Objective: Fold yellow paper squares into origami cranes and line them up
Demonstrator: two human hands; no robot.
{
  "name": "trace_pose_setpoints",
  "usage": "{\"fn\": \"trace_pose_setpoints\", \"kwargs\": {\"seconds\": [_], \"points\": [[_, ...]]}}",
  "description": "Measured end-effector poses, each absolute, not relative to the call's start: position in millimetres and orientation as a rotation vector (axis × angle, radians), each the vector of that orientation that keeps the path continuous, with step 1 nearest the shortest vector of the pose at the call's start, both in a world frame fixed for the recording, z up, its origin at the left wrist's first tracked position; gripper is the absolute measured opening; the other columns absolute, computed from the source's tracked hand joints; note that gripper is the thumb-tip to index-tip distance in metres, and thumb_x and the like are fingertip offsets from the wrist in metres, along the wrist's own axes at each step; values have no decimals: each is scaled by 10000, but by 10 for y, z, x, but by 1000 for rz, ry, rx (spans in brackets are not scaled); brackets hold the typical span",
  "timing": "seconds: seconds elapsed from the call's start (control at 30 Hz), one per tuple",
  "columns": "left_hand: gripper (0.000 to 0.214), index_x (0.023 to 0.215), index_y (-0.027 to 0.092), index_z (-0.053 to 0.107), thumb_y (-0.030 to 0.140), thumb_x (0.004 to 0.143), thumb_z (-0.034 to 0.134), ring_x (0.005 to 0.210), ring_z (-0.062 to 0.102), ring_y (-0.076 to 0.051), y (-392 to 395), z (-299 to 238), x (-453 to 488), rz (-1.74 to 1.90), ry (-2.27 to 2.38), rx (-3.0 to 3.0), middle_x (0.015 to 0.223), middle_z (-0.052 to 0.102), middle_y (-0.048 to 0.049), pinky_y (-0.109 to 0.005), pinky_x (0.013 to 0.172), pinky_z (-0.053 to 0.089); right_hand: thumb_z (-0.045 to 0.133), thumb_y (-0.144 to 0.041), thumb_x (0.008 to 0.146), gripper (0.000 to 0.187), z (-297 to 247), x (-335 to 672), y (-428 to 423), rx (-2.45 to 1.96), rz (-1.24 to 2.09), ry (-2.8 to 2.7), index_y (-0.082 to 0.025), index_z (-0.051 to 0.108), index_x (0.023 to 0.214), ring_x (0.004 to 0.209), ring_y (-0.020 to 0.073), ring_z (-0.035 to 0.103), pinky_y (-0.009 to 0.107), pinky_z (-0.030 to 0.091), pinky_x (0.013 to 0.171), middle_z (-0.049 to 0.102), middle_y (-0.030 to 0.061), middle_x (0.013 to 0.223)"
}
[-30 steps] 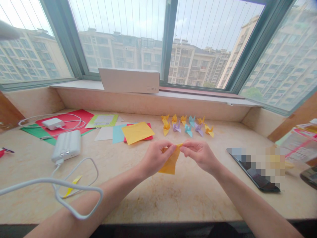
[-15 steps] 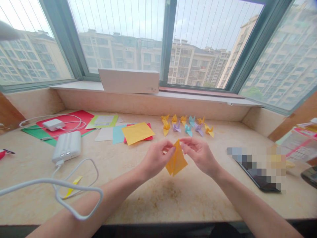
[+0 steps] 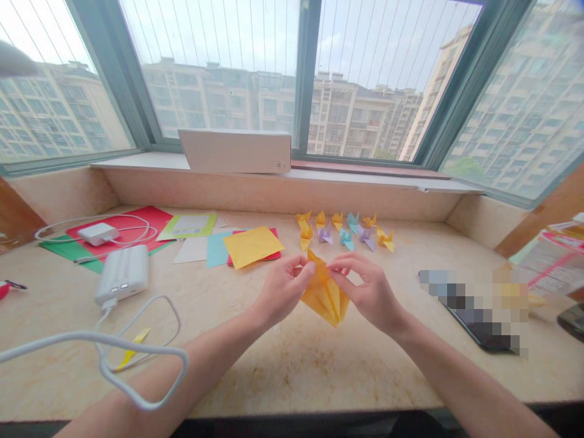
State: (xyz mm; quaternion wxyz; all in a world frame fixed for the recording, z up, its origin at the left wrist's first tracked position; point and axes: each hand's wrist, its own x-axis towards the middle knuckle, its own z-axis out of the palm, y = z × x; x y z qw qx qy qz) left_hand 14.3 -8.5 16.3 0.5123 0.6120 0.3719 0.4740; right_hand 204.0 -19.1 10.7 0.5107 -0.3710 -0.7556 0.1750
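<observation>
**Desk:** What has changed since the frame half a second back?

**Photographer:** The orange folded paper [image 3: 325, 296] has dropped and spread. It hung as a narrow upright kite. Now it lies broader, its layers fanned and its lower point aimed at the near right.

**Desk:** And the hands?

**Photographer:** The left hand [image 3: 283, 287] pinches the paper's upper left edge between thumb and curled fingers. The right hand [image 3: 371, 293] nips the right side the same way, fingers bent in close. Both are closed on the paper and hold it in the air just above the stone counter [image 3: 292, 365], centre frame. Gripping from both sides looks like a way to keep the layers from springing apart.

**Desk:** How does the piece look?

**Photographer:** It is a pointed diamond, creased lengthwise, with several flaps showing as ridges.

**Desk:** Around it?

**Photographer:** Just beyond the hands lies a loose orange sheet [image 3: 252, 244] on red and blue sheets. Farther right is a cluster of small paper cranes [image 3: 343, 230] in orange, blue and lilac, lined up near the back wall, probably set out of the way. At left sits a white power bank [image 3: 122, 275], its cable [image 3: 137, 350] looping to the near edge. A dark phone [image 3: 480, 331] lies at right, and a white box [image 3: 235, 151] stands on the far sill.
</observation>
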Motion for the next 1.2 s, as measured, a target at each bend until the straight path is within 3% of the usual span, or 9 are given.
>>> {"fn": "trace_pose_setpoints", "kwargs": {"seconds": [0.27,0.47,0.7,1.0,1.2], "points": [[208,906,158,640,365,884,631,809,714,-178,-110,182,162,1265,831,1402,889,734,-43,-270,717,582,671,-197,890,327,70,2011,-195,-955,171,-1914,-243,658,1214,1093,269,626,503,488,989,674,92,1157],[239,811,154,607,380,888,622,825,719,-177,-139,217,181,1226,820,1353,875,728,-35,-312,750,618,548,-107,939,430,0,2028,-189,-900,61,-2009,-284,595,1328,1134,260,608,478,521,966,646,88,1206],[277,851,135,668,402,902,617,913,721,-216,-155,221,187,1206,747,1307,940,746,-71,-344,783,623,489,-41,927,623,-12,2044,-213,-801,-151,-2078,-289,423,1494,1194,280,570,492,529,984,577,118,1290],[282,959,130,704,392,925,608,976,721,-247,-145,186,159,1184,543,1260,1003,758,-98,-400,836,615,510,-58,935,567,53,2087,-259,-782,-322,-2065,-244,476,1469,1156,298,589,504,525,949,587,150,1331],[293,925,133,678,421,892,641,944,737,-249,-158,216,152,1208,612,1267,987,764,-102,-401,831,615,498,-58,936,552,70,2102,-250,-768,-287,-2058,-248,498,1454,1150,291,593,491,521,945,596,144,1337]]}}
